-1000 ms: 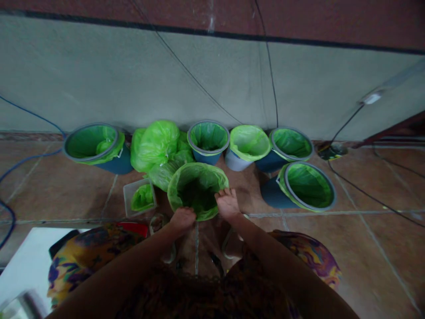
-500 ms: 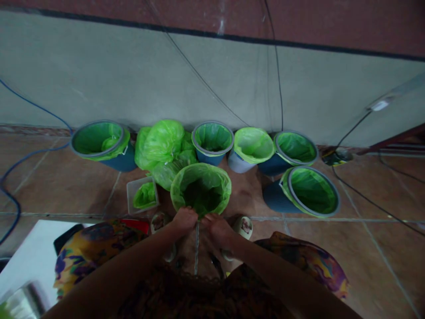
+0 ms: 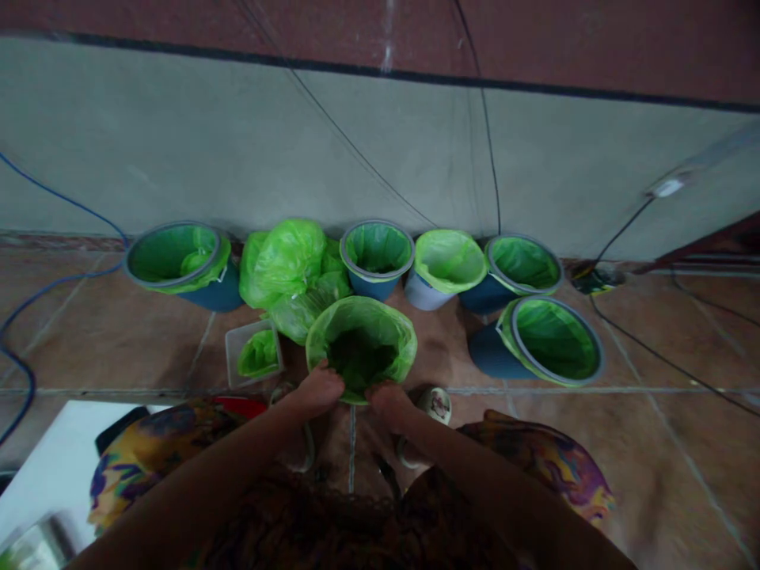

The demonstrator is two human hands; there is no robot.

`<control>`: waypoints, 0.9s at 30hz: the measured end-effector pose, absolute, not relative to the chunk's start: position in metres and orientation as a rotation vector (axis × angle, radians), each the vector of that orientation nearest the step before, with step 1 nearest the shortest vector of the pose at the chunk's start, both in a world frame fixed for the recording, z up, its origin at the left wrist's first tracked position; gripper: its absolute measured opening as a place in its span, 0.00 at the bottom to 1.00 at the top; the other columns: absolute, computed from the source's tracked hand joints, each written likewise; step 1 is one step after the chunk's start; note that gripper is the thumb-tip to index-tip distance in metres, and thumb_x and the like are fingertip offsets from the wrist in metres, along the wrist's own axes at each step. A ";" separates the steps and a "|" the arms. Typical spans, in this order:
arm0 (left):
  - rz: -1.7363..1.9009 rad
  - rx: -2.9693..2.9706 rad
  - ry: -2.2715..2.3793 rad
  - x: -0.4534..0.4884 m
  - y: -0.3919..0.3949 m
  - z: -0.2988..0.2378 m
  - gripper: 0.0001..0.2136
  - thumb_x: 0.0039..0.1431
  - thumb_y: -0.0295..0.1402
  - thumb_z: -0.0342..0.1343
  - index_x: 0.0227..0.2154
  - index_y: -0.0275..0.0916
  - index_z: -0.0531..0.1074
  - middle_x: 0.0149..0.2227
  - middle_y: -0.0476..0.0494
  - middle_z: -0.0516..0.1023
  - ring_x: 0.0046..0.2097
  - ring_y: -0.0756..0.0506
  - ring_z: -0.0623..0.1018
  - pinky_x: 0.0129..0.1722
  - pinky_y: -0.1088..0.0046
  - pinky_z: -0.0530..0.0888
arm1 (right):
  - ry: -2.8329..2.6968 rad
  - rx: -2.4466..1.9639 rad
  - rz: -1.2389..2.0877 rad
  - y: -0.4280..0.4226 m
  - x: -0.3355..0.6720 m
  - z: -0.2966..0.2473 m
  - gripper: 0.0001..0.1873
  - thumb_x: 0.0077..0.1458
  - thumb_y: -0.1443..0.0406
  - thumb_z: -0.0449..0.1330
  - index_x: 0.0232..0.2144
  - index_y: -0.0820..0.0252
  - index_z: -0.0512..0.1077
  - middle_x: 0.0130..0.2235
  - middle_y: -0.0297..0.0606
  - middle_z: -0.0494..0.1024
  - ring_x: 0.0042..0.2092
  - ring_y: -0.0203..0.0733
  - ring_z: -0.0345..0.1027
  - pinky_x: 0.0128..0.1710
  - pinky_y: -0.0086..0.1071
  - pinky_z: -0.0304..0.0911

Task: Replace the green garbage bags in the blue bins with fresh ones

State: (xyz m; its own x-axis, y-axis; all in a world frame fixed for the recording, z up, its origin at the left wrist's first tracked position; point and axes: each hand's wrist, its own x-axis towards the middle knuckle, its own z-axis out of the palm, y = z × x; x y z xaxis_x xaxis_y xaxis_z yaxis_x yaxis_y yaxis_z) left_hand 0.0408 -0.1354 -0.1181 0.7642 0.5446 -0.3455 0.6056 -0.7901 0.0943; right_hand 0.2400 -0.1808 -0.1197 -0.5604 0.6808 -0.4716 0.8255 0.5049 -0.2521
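Spacing out along the near rim — left hand point(image 3: 321, 389) is now sitting farther from right hand point(image 3: 389, 402) than half a second ago; edge-work on the green liner point(image 3: 399, 336) is apparently continuing. Left fingers are gripping it; right — cannot tell. Liner is gaping upward beside green bags point(image 3: 290, 257). No writing is showing legibly.

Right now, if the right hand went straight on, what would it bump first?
Probably the round bin lined with light-green plastic, at its near edge; the right hand seems against it, though depth is unclear.
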 end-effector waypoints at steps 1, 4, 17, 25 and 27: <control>-0.453 2.761 0.901 0.037 -0.133 -0.117 0.07 0.54 0.23 0.54 0.26 0.35 0.75 0.29 0.41 0.78 0.39 0.42 0.76 0.53 0.54 0.64 | 2.454 1.263 -0.660 -0.184 0.237 -0.117 0.13 0.54 0.72 0.53 0.41 0.66 0.73 0.40 0.48 0.78 0.42 0.49 0.72 0.44 0.39 0.63; -0.464 2.760 0.889 0.029 -0.128 -0.111 0.08 0.56 0.23 0.52 0.26 0.36 0.75 0.30 0.42 0.77 0.42 0.42 0.75 0.58 0.48 0.59 | 2.589 1.294 -0.682 -0.189 0.234 -0.104 0.18 0.54 0.71 0.54 0.48 0.65 0.70 0.45 0.47 0.76 0.46 0.47 0.68 0.49 0.38 0.61; -0.334 2.551 1.012 0.085 -0.161 -0.078 0.13 0.57 0.33 0.55 0.44 0.37 0.72 0.45 0.37 0.75 0.48 0.39 0.72 0.51 0.56 0.65 | 2.499 1.679 -0.581 -0.174 0.304 -0.089 0.15 0.56 0.73 0.50 0.40 0.62 0.74 0.43 0.42 0.76 0.47 0.42 0.65 0.50 0.33 0.59; -0.436 2.601 0.931 0.091 -0.167 -0.114 0.08 0.55 0.25 0.52 0.32 0.33 0.76 0.35 0.37 0.78 0.39 0.42 0.76 0.43 0.62 0.67 | 2.569 1.490 -0.392 -0.168 0.288 -0.126 0.12 0.58 0.74 0.51 0.32 0.61 0.75 0.37 0.41 0.75 0.47 0.44 0.64 0.63 0.46 0.44; -0.443 2.625 0.902 0.087 -0.163 -0.114 0.08 0.55 0.25 0.52 0.31 0.34 0.76 0.34 0.38 0.79 0.39 0.43 0.76 0.46 0.60 0.66 | 2.573 1.444 -0.389 -0.169 0.285 -0.125 0.12 0.58 0.73 0.52 0.34 0.62 0.75 0.38 0.42 0.76 0.49 0.46 0.64 0.65 0.50 0.37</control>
